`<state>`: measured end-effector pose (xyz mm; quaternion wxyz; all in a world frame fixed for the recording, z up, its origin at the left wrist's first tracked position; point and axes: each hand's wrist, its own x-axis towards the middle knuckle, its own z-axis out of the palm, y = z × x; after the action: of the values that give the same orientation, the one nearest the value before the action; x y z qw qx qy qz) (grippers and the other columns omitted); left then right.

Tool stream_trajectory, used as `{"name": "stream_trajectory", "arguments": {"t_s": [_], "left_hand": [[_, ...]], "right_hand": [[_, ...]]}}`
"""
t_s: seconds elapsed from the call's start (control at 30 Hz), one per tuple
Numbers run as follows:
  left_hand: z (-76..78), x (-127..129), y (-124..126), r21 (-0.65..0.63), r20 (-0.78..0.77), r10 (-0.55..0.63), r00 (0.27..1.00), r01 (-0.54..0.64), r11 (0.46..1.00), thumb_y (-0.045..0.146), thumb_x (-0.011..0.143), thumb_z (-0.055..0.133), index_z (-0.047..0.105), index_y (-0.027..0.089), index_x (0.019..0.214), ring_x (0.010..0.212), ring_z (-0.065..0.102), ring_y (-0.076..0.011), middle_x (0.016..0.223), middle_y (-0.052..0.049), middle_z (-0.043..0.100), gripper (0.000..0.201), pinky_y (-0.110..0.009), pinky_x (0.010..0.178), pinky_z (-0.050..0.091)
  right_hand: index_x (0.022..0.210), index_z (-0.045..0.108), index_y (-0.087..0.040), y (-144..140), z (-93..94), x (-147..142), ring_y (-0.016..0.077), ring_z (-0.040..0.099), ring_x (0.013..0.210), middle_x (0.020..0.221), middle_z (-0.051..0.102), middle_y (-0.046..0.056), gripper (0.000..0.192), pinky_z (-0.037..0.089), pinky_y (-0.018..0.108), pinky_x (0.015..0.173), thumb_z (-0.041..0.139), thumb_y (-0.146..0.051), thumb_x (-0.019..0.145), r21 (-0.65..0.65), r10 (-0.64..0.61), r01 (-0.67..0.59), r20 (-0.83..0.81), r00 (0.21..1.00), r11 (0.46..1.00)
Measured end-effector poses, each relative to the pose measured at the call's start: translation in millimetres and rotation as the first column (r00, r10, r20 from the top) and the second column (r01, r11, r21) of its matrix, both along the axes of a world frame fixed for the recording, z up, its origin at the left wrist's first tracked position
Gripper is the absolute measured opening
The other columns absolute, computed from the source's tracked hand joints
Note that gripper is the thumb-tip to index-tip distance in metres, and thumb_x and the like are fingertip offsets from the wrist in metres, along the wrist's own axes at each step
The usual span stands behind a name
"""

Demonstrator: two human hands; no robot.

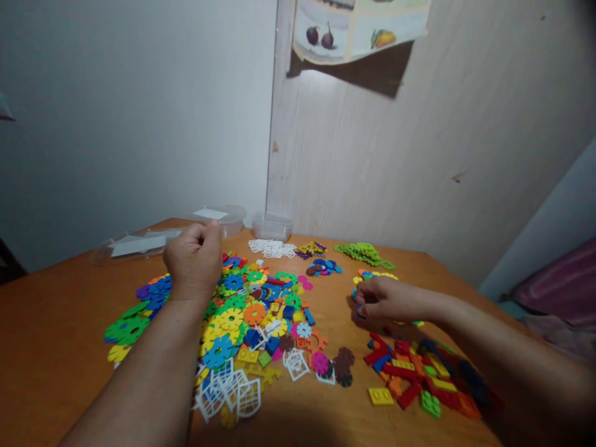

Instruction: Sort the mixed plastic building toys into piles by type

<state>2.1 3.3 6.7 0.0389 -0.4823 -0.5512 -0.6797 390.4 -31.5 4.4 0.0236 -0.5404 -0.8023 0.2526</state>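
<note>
My left hand (193, 261) is closed in a fist above the left part of a large mixed pile of plastic pieces (254, 313); what it holds, if anything, is hidden. Its thumb lies on top. My right hand (378, 298) curls its fingers together over the right side of the table, with a dark blue spot at the fingertips too small to name. Behind and beneath it is a group of small multicoloured pieces (388, 275). Nearer to me lie red, yellow and green building bricks (410, 372).
White lattice pieces (233, 392) lie at the pile's front; more white pieces (271, 248) lie at the back. Light green pieces (365, 253) sit back right. Clear plastic containers (274, 227) stand by the wall, and clear bags (139, 244) lie left on the wooden table (51, 310).
</note>
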Motion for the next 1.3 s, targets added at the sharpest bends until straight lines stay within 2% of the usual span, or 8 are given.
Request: {"name": "stream_trajectory", "arguments": {"t_s": [0.17,0.37,0.5,0.6,0.73,0.9,1.03,1.3], "left_hand": [[-1.9,-1.1,2.1,-0.003,-0.019,0.004,1.0,-0.004,1.0,0.043,0.091,0.059,0.051,0.02,0.056,0.056,0.041,-0.0131,0.052,0.004,0.041,0.043,-0.028,0.057,0.034],[-4.2,-2.7,5.3,-0.024,-0.02,0.004,1.0,-0.004,1.0,0.043,0.09,0.06,0.051,0.02,0.056,0.056,0.042,-0.0132,0.053,0.004,0.042,0.042,-0.028,0.057,0.034],[-2.6,-1.3,3.2,-0.029,-0.025,0.009,1.0,-0.01,1.0,0.043,0.09,0.059,0.052,0.02,0.057,0.057,0.042,-0.0134,0.052,0.004,0.042,0.041,-0.028,0.059,0.036],[-1.9,-0.3,1.6,-0.032,-0.029,0.004,1.0,-0.005,0.999,0.043,0.091,0.059,0.051,0.02,0.057,0.057,0.043,-0.0136,0.052,0.004,0.042,0.041,-0.028,0.06,0.036],[-2.5,-0.7,1.2,-0.029,-0.031,-0.002,1.0,0.001,1.0,0.045,0.09,0.06,0.051,0.021,0.056,0.057,0.042,-0.014,0.052,0.004,0.041,0.043,-0.027,0.058,0.035],[-2.2,-0.2,0.7,-0.035,-0.024,-0.005,1.0,0.004,0.999,0.046,0.091,0.058,0.051,0.021,0.056,0.057,0.043,-0.0142,0.051,0.004,0.042,0.043,-0.027,0.059,0.035],[-1.4,0.6,0.1,-0.035,-0.035,-0.001,0.999,0.0,0.999,0.045,0.091,0.058,0.05,0.021,0.056,0.056,0.042,-0.0134,0.051,0.004,0.042,0.043,-0.027,0.059,0.034],[-5.9,-2.8,3.6,-0.008,-0.027,-0.016,1.0,0.016,1.0,0.046,0.092,0.057,0.049,0.021,0.056,0.056,0.043,-0.0133,0.052,0.004,0.042,0.044,-0.028,0.058,0.033]], "right_hand": [[0.086,0.058,-0.019,-27.2,-3.8,38.4,0.0122,0.054,0.066,0.073,0.061,-0.002,0.013,0.038,0.021,0.056,0.06,-0.032,0.082,-0.153,-0.053,0.05,-0.01,0.999,0.987],[0.107,0.072,-0.019,-33.8,-8.4,48.2,0.0197,0.063,0.098,0.11,0.071,0.006,0.03,0.048,0.026,0.082,0.059,-0.024,0.08,-0.005,-0.005,0.006,0.046,0.999,1.0],[0.092,0.072,-0.017,-37.2,-10.3,45.0,0.0181,0.062,0.091,0.097,0.071,0.005,0.021,0.047,0.024,0.078,0.055,-0.016,0.078,-0.046,0.078,-0.076,0.047,0.996,0.996],[0.089,0.07,-0.017,-42.6,-6.2,37.8,0.0154,0.061,0.081,0.089,0.07,0.003,0.018,0.046,0.023,0.072,0.054,-0.016,0.08,-0.052,0.042,-0.042,0.004,0.999,0.998],[0.097,0.071,-0.018,-54.6,2.8,11.1,0.017,0.062,0.086,0.097,0.071,0.004,0.017,0.047,0.025,0.075,0.061,-0.024,0.084,0.026,0.034,-0.033,-0.04,0.999,0.999],[0.104,0.074,-0.024,-70.4,6.4,-36.4,0.0174,0.061,0.091,0.102,0.07,0.003,0.021,0.045,0.027,0.081,0.069,-0.031,0.084,0.062,0.231,-0.231,0.015,0.973,0.971],[0.1,0.072,-0.025,-70.4,-0.6,-56.2,0.016,0.061,0.092,0.102,0.068,0.002,0.019,0.044,0.025,0.078,0.071,-0.033,0.083,0.045,0.336,-0.336,0.006,0.942,0.941],[0.096,0.067,-0.024,-63.0,-14.1,-55.9,0.0123,0.057,0.074,0.089,0.068,-0.002,0.024,0.037,0.022,0.058,0.075,-0.032,0.075,-0.045,0.189,-0.19,-0.017,0.982,0.981]]}}
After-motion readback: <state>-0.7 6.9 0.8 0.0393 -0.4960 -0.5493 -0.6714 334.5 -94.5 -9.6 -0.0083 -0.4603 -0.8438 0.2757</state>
